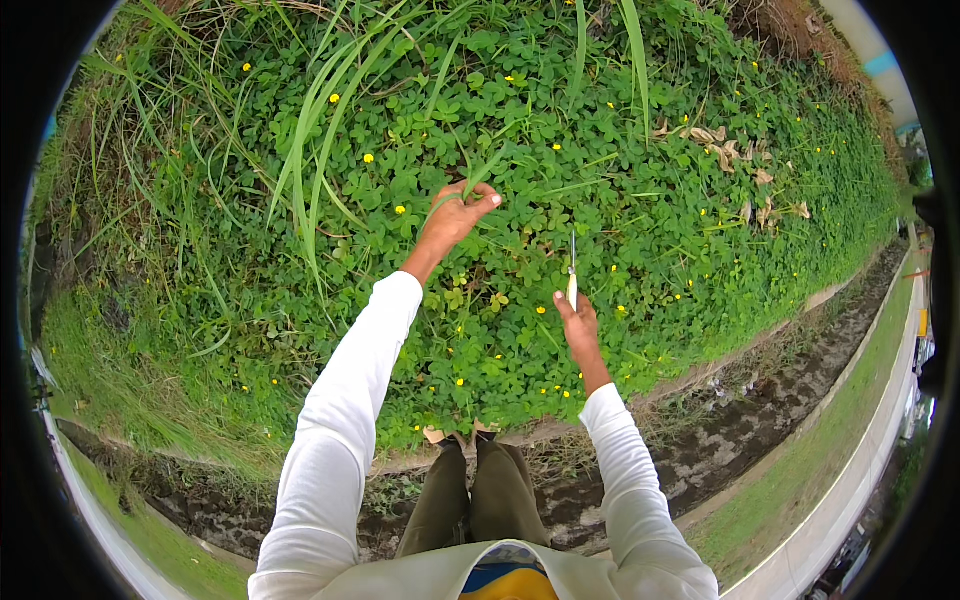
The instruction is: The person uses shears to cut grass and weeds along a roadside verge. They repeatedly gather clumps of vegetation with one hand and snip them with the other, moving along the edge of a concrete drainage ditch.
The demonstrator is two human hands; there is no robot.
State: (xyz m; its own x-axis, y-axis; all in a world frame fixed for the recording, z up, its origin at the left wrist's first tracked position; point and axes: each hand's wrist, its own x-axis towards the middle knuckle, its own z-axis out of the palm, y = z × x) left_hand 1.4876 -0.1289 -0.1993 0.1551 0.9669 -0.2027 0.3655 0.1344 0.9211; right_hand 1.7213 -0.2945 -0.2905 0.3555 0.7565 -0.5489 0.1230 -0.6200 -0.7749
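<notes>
My left hand [454, 217] pinches a long green grass blade [486, 171] between thumb and fingers, just above the low leafy ground cover [495, 247]. To the right and nearer my body, my right hand [580, 322] grips the pale handle of a narrow-bladed knife [573, 281]. Its thin metal blade points away from me over the leaves, apart from the grass in my left hand. Small yellow flowers dot the clover-like foliage around both hands.
Tall grass blades [319, 142] arch over the ground cover at the upper left. Dry brown leaves [724, 150] lie at the right. Behind my shoes [485, 427] runs a dark, dirty drainage channel [712, 435], with a mown grass strip [780, 487] and a pale pavement beyond it.
</notes>
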